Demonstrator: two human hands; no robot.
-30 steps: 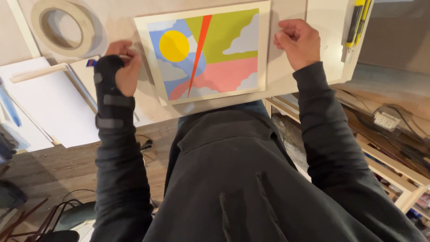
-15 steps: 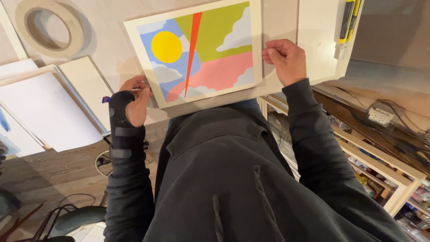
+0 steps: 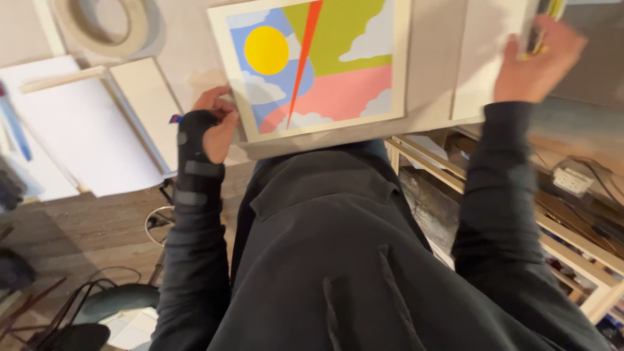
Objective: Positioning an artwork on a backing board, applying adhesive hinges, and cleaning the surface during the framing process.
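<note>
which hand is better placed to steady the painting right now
Left, probably. The left hand rests at the lower left corner of the painting, while the right hand is off to the side, at the yellow tool.

A painting (image 3: 318, 65) on a cream-bordered panel is lying flat on the pale tabletop, sitting slightly askew so that its left edge is slanting; its surface is showing a yellow disc on a blue field at the left, a thin red wedge tapering downward through the middle, an olive-green area at the upper right and a pink area at the lower right, with whitish cloud shapes scattered across them; its near left corner is lying just beside the tabletop's near edge; a yellow-and-black marker (image 3: 543, 29), blurred, is standing at the far right of the tabletop, well apart from the painting.
</note>
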